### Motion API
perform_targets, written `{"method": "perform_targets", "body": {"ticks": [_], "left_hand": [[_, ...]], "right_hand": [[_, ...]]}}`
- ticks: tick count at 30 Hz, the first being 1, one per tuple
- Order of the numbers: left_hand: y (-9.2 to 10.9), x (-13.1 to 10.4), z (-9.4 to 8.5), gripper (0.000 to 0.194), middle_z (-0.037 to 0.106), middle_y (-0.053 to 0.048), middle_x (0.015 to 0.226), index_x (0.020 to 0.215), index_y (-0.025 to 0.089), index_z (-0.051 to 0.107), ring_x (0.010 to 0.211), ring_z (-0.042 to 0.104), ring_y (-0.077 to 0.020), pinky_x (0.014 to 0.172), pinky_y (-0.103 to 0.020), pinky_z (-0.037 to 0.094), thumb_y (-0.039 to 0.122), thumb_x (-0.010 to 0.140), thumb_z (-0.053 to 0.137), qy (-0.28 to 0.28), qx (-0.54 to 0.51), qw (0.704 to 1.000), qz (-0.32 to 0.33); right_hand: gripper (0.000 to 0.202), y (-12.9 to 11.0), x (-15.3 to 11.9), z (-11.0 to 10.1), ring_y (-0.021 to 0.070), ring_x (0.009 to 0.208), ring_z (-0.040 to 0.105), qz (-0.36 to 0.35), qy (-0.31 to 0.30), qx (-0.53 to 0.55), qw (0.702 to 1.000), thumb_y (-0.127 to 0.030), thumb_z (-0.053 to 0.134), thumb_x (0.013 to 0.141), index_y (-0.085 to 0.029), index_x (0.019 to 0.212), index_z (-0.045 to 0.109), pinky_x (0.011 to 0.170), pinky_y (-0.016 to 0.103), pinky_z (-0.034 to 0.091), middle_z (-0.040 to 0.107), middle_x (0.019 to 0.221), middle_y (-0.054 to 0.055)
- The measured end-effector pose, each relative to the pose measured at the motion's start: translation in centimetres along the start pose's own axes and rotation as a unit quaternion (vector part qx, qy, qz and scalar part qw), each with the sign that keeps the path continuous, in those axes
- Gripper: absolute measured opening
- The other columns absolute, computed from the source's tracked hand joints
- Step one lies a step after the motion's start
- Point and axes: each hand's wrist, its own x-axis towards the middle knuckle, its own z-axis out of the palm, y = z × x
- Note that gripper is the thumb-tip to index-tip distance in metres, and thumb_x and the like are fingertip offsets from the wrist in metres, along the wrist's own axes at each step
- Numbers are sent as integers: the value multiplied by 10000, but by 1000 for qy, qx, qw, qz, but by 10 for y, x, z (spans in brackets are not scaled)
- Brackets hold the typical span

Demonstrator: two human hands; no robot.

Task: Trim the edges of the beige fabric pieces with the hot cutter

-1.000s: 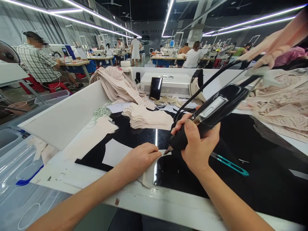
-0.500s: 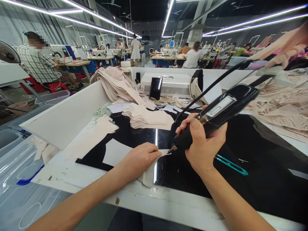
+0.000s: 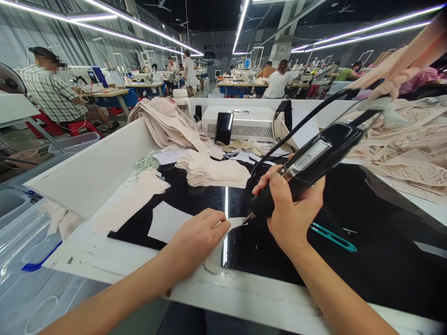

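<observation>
My right hand (image 3: 291, 209) is wrapped round a black corded hand tool (image 3: 310, 160) with a pointed metal tip. That tip touches the narrow right end of a white pattern piece (image 3: 167, 222) on the black board (image 3: 258, 251). My left hand (image 3: 200, 237) presses down on the pattern piece, fingers close together and curled, covering its middle. Pale fabric (image 3: 213, 261) shows beneath that hand, at the board's front edge. A teal slim-handled tool (image 3: 333, 237) lies right of my right wrist. Behind the hands sits a stack of cream fabric pieces (image 3: 216, 170).
Another person's hand (image 3: 386, 86) reaches in from the upper right, near the tool's cord end. A white vented box (image 3: 240, 123) and a phone (image 3: 224, 128) stand behind. Cream fabric lies heaped at right (image 3: 401, 144) and back left (image 3: 167, 118). A white side panel (image 3: 94, 172) borders the left.
The view has shifted slightly. The other person's hand at upper right has moved left, and the tool's rear end with it. The tool tip stays at the pattern piece's end.
</observation>
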Motion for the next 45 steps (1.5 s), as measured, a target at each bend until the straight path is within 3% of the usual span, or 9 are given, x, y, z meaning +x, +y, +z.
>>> {"method": "perform_targets", "body": {"ticks": [6, 12, 17, 22, 26, 29, 31, 35, 45], "left_hand": [[8, -17, -6, 380, 747, -62, 1226, 1148, 245, 616, 1047, 755, -244, 918, -354, 677, -112, 1054, 525, -72, -54, 992, -93], [-10, -12, -12, 442, 752, -76, 1287, 1183, 255, 601, 1132, 756, -261, 1001, -373, 678, -122, 956, 554, -92, -70, 990, -82], [-15, -10, -11, 384, 790, -93, 1303, 1166, 239, 637, 1164, 791, -267, 995, -360, 684, -101, 1002, 572, -98, -55, 991, -66], [-6, -7, -14, 293, 831, -87, 1291, 1184, 223, 691, 1148, 827, -260, 953, -345, 681, -52, 1123, 612, -103, -5, 992, -76], [7, -4, -17, 83, 838, -90, 1220, 1267, 205, 733, 1087, 839, -292, 939, -393, 697, 206, 1209, 792, -119, 53, 990, -53], [15, -7, -16, 495, 845, -149, 1302, 1415, 197, 747, 1149, 845, -342, 1014, -454, 717, 570, 1141, 923, -93, 80, 992, -25], [18, -11, -13, 698, 838, -209, 1410, 1511, 196, 740, 1264, 844, -385, 1109, -508, 715, 707, 1079, 939, -69, 85, 994, -12], [19, -19, -4, 819, 801, -286, 1543, 1596, 174, 733, 1443, 817, -445, 1225, -571, 693, 778, 1069, 904, -57, 85, 995, -8], [21, -20, 1, 942, 775, -323, 1597, 1651, 157, 717, 1488, 801, -483, 1257, -620, 692, 818, 1015, 931, -62, 70, 996, -15]], "right_hand": [[515, -9, -6, 0, 146, 587, 727, 0, 2, -29, 1000, -553, 1068, 953, -309, 1137, 654, 566, 315, 673, 820, 907, -71], [525, -17, -15, 0, 143, 578, 740, 5, 6, -30, 1000, -564, 1070, 953, -306, 1168, 667, 569, 309, 684, 826, 909, -82], [479, -22, -26, -2, 139, 593, 762, 20, -9, -16, 1000, -507, 1069, 976, -307, 1180, 684, 573, 295, 689, 842, 922, -77], [488, -27, -32, 2, 129, 579, 756, 33, -7, 10, 999, -465, 1089, 961, -316, 1190, 684, 560, 275, 684, 848, 923, -83], [503, -28, -34, 4, 135, 585, 768, 42, -6, 14, 999, -470, 1094, 953, -315, 1211, 691, 565, 279, 694, 850, 923, -82], [513, -29, -36, 5, 136, 578, 765, 44, -9, 16, 999, -465, 1095, 953, -314, 1243, 699, 558, 280, 694, 850, 923, -80], [502, -29, -38, 5, 133, 585, 765, 45, -11, 17, 999, -464, 1093, 955, -313, 1231, 702, 564, 277, 697, 848, 923, -81], [468, -30, -37, 4, 122, 607, 768, 54, -19, 15, 998, -466, 1088, 962, -302, 1178, 706, 592, 267, 701, 847, 925, -84], [519, -9, -14, 20, 115, 598, 734, 26, -3, 22, 999, -549, 1077, 942, -292, 1117, 661, 590, 275, 677, 803, 893, -93]]}}
